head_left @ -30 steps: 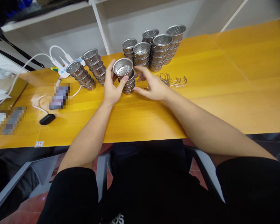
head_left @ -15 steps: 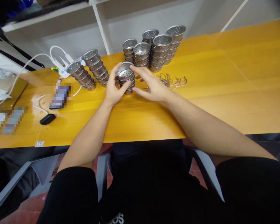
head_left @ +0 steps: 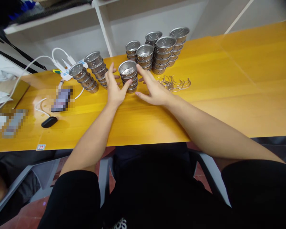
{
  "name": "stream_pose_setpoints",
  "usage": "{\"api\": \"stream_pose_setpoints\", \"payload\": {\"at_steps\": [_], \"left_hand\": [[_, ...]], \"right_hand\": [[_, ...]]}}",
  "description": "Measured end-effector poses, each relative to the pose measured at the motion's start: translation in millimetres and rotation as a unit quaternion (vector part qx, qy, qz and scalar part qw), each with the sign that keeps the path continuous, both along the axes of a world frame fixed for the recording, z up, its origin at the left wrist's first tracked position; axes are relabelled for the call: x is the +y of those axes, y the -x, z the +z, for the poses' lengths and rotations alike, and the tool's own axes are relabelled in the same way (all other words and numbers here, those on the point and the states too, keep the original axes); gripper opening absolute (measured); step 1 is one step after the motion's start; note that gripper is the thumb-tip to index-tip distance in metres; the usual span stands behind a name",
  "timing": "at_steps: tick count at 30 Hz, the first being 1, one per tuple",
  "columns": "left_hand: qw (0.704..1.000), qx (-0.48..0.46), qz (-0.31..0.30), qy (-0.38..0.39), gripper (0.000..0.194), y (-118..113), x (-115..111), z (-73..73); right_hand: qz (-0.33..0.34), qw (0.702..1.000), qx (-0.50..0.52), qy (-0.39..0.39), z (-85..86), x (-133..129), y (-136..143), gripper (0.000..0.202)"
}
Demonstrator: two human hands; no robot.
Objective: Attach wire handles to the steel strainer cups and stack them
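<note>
A stack of perforated metal strainer cups point(head_left: 128, 72) stands upright on the table between my hands. My left hand point(head_left: 115, 89) is at its left side with fingers spread apart; the thumb overlaps the front of the stack, and I cannot tell whether it touches. On the right, my right hand point(head_left: 154, 88) has its fingers stretched out, with the index fingertip close to the top cup's rim. Thin curved metal wire pieces point(head_left: 177, 84) lie in a loose pile just beyond my right hand.
Taller cup stacks point(head_left: 165, 54) stand behind on the right, and two leaning stacks point(head_left: 95, 65) on the left. A blurred phone point(head_left: 62, 99), white cables, a power strip point(head_left: 65, 74) and a small black case point(head_left: 49, 122) occupy the left of the table point(head_left: 143, 127).
My left hand's fingers have opened and moved left, off the stack's rim. The top of the stack sits slightly higher in view. My right hand has barely moved.
</note>
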State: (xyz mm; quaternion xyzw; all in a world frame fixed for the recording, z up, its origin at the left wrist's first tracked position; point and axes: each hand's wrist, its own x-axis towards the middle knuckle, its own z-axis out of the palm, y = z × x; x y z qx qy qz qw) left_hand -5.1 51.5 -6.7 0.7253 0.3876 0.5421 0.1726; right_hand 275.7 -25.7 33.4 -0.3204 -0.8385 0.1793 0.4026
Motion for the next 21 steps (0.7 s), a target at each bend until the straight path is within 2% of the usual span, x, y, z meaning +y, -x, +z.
{"api": "stream_pose_setpoints", "payload": {"at_steps": [1,3,5,6,9,12,13,17,21], "left_hand": [[1.0,-0.016,0.024,-0.003,0.101,-1,-2,1.6],[0.999,-0.023,0.042,-0.007,0.063,-4,-8,7.8],[1.0,-0.01,0.026,0.012,0.03,-10,-18,16.2],[0.999,0.0,0.013,0.031,0.023,-13,-24,20.3],[0.994,0.036,-0.029,0.1,0.019,-21,-39,28.6],[0.986,0.067,-0.062,0.137,0.006,-22,-44,29.4],[0.985,0.073,-0.07,0.141,0.011,-21,-44,28.8],[0.977,0.124,-0.072,0.156,0.048,-16,-42,28.8],[0.958,0.224,-0.048,0.172,0.058,-15,-45,35.3]], "right_hand": [[-0.002,1.0,-0.004,-0.002,-2.5,2,-1,0.115],[-0.003,1.0,-0.017,-0.002,-5.8,4,-3,0.111],[-0.004,0.999,-0.037,0.0,-7.3,4,-5,0.094],[-0.005,0.999,-0.049,-0.001,-7.6,4,-5,0.083],[-0.012,0.996,-0.084,-0.005,-8.5,3,-6,0.054],[-0.017,0.995,-0.102,-0.005,-10.4,4,-6,0.046],[-0.018,0.994,-0.103,-0.004,-11.0,4,-6,0.045],[-0.023,0.995,-0.094,-0.003,-11.7,5,-8,0.047],[-0.027,0.995,-0.095,0.009,-10.2,4,-9,0.043]]}}
